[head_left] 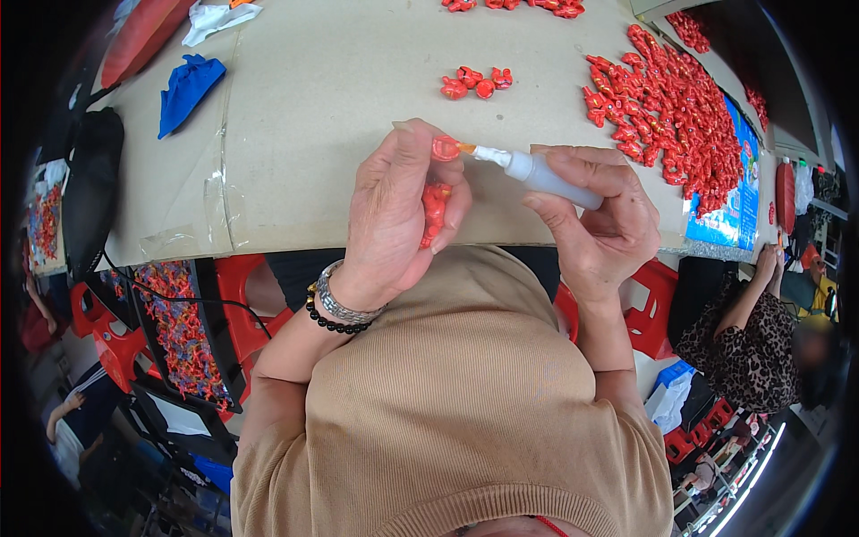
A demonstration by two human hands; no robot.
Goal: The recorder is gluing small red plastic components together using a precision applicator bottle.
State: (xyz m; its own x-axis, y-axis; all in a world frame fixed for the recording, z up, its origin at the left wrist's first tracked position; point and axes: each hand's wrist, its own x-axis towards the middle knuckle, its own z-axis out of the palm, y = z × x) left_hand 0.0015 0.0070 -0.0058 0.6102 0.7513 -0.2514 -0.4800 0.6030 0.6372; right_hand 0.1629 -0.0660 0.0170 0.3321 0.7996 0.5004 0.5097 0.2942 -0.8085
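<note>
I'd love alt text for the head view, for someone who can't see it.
A right hand holds a pale plastic bottle, its tip at a glossy red figurine in the left hand. On the beige table lie a small cluster and a large pile of similar red pieces.

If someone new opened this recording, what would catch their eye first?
Probably the large heap of small glossy red figures on the right of the beige tabletop. Next, near the tabletop's front edge, the right hand holds a slim whitish plastic bottle, its tip pointing at a small shiny red piece in the left hand. A crumpled blue cloth stands out at upper left.
</note>
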